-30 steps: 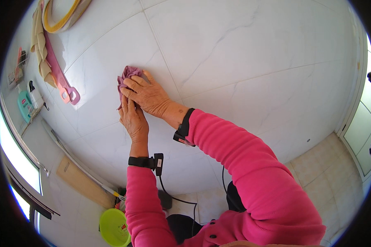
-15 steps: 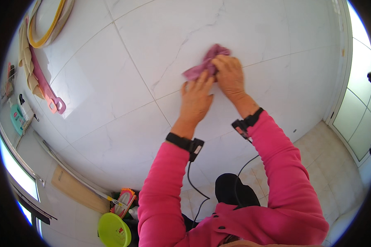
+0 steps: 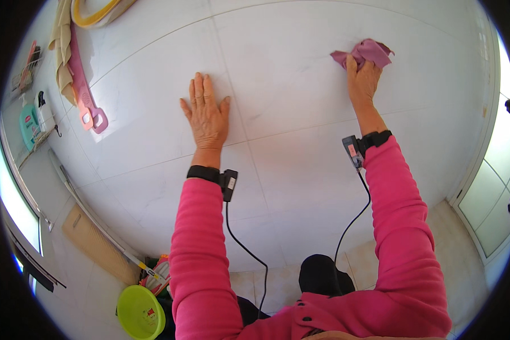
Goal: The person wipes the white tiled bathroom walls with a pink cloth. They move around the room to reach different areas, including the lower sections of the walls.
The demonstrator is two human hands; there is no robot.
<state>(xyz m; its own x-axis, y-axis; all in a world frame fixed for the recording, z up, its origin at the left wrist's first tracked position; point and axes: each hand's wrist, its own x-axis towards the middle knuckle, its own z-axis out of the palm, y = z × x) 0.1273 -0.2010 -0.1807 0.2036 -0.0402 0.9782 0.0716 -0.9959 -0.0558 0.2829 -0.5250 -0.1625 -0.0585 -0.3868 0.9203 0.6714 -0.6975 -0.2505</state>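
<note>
A crumpled purple cloth [image 3: 370, 52] is pressed to the white tiled wall [image 3: 289, 73], up and to the right. My right hand [image 3: 364, 82] grips it from below, with the fingertips hidden in its folds. My left hand [image 3: 208, 116] lies flat on the wall with fingers spread and holds nothing, just left of an upright tile joint. Each wrist wears a black strap with a small box and a cable hanging from it.
At the left wall hang pink and purple straps [image 3: 90, 113] and a beige cloth [image 3: 62, 51]. A wire shelf holds a teal bottle [image 3: 29, 123]. A green basin [image 3: 139, 314] and a washboard [image 3: 99, 243] stand lower left. A frosted door [image 3: 487, 192] is at right.
My hands have moved apart: the right has carried the cloth to the right and up the wall, while the left has let go of it and shifted left, now flat on the tile.
</note>
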